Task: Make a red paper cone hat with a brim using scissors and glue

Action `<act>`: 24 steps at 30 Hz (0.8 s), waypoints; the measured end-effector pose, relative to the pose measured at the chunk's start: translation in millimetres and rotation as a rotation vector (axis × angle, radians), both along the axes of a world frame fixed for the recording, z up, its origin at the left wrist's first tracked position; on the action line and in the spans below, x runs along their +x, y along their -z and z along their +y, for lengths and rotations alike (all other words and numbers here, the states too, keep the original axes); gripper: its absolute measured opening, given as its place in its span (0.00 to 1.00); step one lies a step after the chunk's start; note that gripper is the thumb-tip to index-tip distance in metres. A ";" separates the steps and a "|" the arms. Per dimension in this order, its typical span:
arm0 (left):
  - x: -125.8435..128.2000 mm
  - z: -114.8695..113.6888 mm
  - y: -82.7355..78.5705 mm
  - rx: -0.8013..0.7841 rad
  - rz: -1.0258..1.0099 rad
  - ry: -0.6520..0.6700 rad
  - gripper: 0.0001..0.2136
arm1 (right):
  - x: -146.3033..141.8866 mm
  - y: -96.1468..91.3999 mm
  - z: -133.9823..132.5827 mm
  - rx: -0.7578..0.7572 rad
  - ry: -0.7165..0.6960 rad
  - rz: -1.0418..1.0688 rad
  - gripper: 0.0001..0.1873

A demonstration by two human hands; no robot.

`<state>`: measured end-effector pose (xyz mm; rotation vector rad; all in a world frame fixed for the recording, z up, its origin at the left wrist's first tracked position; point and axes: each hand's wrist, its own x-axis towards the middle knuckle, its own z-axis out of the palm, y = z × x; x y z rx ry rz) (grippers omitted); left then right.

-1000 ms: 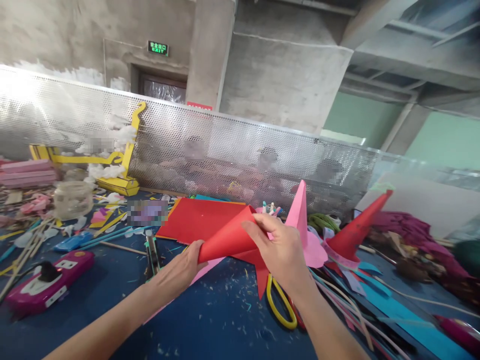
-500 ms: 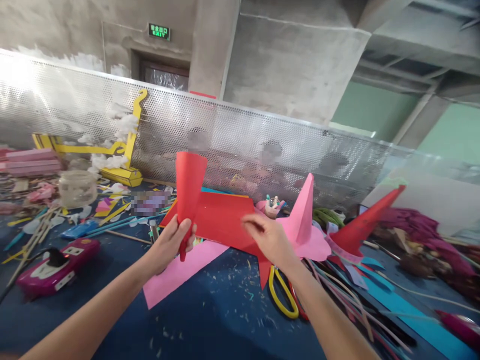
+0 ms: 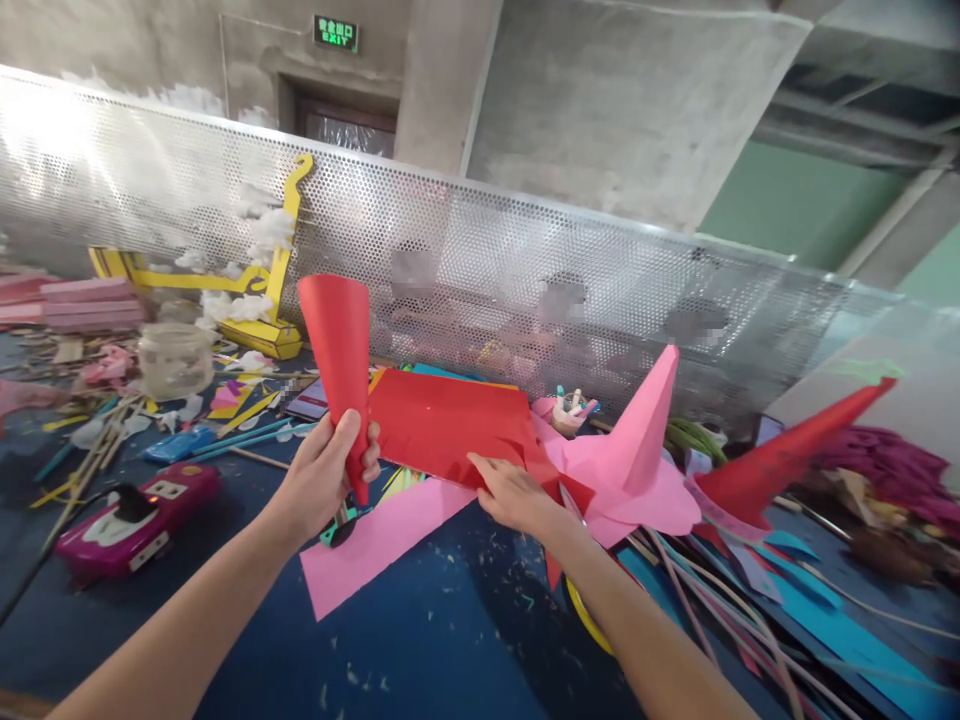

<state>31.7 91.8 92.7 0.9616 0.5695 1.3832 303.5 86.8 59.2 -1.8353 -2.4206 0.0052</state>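
My left hand is closed around the narrow end of a red paper cone, which stands upright with its wide mouth on top. My right hand lies on the near edge of a flat red sheet, fingers gripping that edge. A pink paper strip lies on the blue table below both hands. A pink cone hat stands just right of my right hand.
A magenta glue gun rests at the left. Yellow-handled scissors lie partly under my right forearm. A red cone, coloured strips and scraps crowd the right. A perforated metal screen runs along the back, with people behind it.
My left hand took the rolled red cone alone and raised it upright. My right hand let go of the cone and dropped onto the flat red sheet.
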 end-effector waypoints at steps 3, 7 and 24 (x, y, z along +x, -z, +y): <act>-2.1 -0.9 -4.0 -0.022 -0.015 -0.015 0.15 | 9.6 -7.8 1.4 -0.075 -0.017 0.032 0.33; -3.3 -1.3 -6.2 -0.020 -0.002 -0.007 0.14 | 20.5 -14.3 10.3 -0.092 0.016 0.113 0.26; -5.4 4.9 -10.0 -0.121 0.035 -0.094 0.14 | 108.2 -7.9 75.2 0.352 0.457 0.374 0.11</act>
